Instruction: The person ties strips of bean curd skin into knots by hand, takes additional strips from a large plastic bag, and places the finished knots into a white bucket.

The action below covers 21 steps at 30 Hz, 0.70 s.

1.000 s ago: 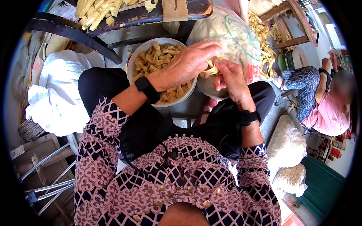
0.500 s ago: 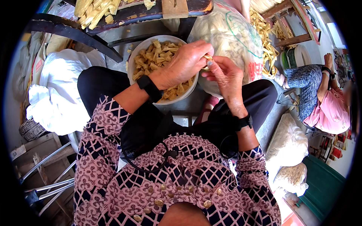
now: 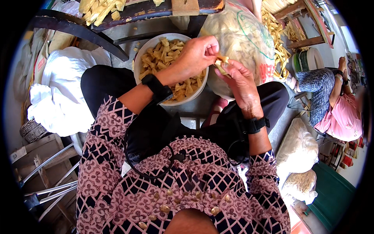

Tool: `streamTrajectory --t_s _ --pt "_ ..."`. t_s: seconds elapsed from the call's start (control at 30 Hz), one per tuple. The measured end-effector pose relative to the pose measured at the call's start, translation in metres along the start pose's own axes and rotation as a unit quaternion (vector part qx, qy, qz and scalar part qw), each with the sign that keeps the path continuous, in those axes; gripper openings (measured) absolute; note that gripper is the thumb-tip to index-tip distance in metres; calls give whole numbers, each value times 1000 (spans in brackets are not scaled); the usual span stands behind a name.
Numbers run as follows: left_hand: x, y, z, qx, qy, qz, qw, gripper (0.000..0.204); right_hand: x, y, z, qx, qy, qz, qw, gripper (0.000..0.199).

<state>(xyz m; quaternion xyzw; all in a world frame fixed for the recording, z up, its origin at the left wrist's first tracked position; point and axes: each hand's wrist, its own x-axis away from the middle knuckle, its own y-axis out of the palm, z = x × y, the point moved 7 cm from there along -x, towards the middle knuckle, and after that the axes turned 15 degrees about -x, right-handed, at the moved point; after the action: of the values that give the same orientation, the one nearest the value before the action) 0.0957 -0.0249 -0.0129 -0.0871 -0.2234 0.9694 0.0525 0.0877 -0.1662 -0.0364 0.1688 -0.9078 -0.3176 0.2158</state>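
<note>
Left hand (image 3: 196, 54) and right hand (image 3: 241, 84) meet fingertip to fingertip, both pinching one small yellow piece (image 3: 221, 62) between them. Just below and left of the left hand: white bowl (image 3: 142, 48) full of similar cut pieces. Behind the right hand: big clear sack (image 3: 243, 37), bulging, pale contents, green outline marking up top, red print on its right side.

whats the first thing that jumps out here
Both hands meet at top centre: the left hand and right hand pinch a small yellow piece between them. Just below and left sits a white bowl of similar pieces, with a big clear sack at right.
</note>
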Motion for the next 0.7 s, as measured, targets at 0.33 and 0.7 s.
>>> streamTrajectory --t_s 0.33,0.7 --pt "16 3 27 -217 63 39 973 24 -5 7 3 149 -107 72 980 26" --pt "10 -16 21 270 -157 -43 949 33 4 61 -37 307 -231 -46 922 19"
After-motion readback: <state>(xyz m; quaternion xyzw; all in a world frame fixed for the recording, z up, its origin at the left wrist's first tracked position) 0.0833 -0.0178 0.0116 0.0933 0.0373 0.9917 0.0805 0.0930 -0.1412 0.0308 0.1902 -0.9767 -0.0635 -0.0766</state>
